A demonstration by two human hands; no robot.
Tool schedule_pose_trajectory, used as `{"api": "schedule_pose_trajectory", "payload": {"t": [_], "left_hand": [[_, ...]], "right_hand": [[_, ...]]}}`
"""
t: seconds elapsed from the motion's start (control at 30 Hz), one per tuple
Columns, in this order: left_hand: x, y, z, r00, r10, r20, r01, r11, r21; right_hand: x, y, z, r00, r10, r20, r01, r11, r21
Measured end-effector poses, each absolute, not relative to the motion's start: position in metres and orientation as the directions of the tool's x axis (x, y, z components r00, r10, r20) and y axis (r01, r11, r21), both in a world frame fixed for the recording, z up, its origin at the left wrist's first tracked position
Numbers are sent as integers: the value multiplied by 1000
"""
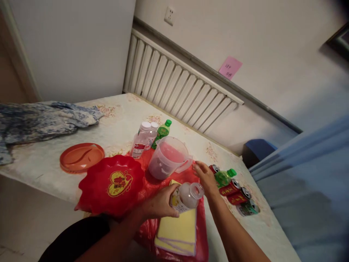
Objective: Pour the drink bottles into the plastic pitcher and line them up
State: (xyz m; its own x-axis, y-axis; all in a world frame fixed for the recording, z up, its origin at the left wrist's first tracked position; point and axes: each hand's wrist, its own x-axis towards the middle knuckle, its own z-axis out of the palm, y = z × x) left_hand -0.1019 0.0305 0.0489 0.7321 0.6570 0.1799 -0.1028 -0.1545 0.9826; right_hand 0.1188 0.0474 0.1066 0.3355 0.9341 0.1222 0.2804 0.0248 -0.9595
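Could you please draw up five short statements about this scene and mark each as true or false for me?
1. The left hand holds an uncapped bottle. True.
2. The right hand grips a soda can. False: the right hand's fingers are beside the handle of the translucent jug.
3. The scalloped red dish lies to the right of the translucent jug. False: it is to the left.
4. A pink note is on the wall. True.
5. Both green bottles lack their caps. False: both wear green caps.
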Motion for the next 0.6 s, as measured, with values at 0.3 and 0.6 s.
{"api": "schedule_pose_trajectory", "payload": {"t": [0.3,0.6], "left_hand": [[-94,40,39,653,736,179,-120,-134,984],[-82,38,40,648,737,195,-115,-158,981]], "right_hand": [[132,-24,56,255,960,116,636,-76,-768],[124,-34,43,40,989,145,857,40,-513]]}}
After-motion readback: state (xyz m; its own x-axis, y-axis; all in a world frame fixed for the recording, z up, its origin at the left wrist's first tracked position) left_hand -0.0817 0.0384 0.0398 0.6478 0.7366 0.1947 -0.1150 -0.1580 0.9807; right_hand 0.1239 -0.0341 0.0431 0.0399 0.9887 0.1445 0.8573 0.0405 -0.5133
